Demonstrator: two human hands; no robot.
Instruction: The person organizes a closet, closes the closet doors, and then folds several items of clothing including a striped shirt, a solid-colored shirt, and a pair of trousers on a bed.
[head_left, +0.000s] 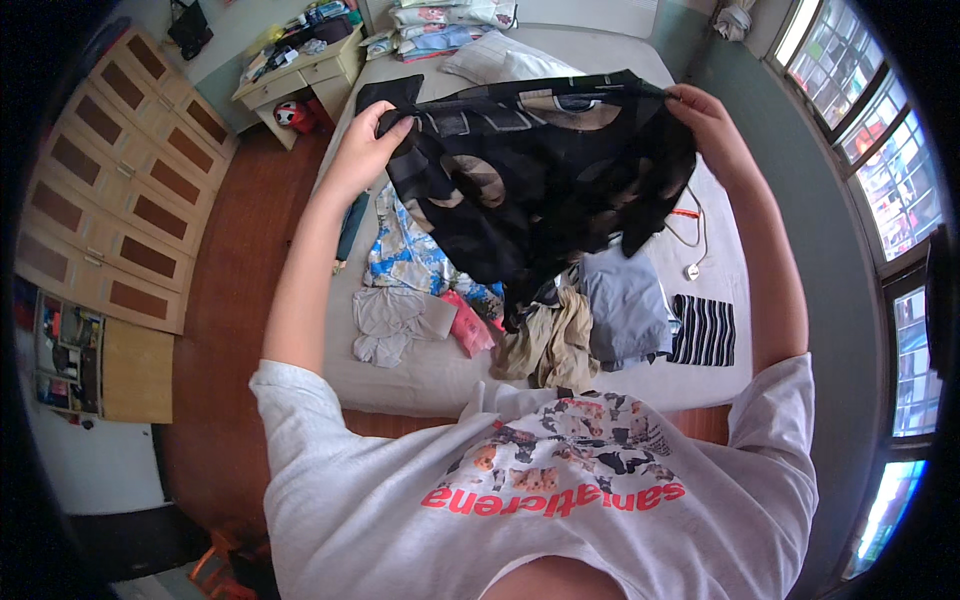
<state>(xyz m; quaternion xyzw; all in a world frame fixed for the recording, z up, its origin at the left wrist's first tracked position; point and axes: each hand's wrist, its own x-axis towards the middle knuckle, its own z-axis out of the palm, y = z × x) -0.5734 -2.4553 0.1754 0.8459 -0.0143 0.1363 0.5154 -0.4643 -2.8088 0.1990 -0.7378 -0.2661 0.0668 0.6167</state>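
Note:
A black patterned garment with beige and grey shapes hangs stretched between my two hands above the bed. My left hand pinches its upper corner on the left, thumb on top. At the opposite corner, my right hand grips the cloth with the fingers closed. Below the garment lie a blue-and-white patterned cloth, a light grey garment, a pink pouch or folded cloth, a crumpled khaki garment, a grey-blue folded garment and a black-and-white striped cloth. The garment's lower folds partly cover this row.
The bed spans the middle, with pillows and stacked bedding at its far end. A white cable lies at its right side. Left stand a wooden cabinet and a cluttered desk. Barred windows line the right wall.

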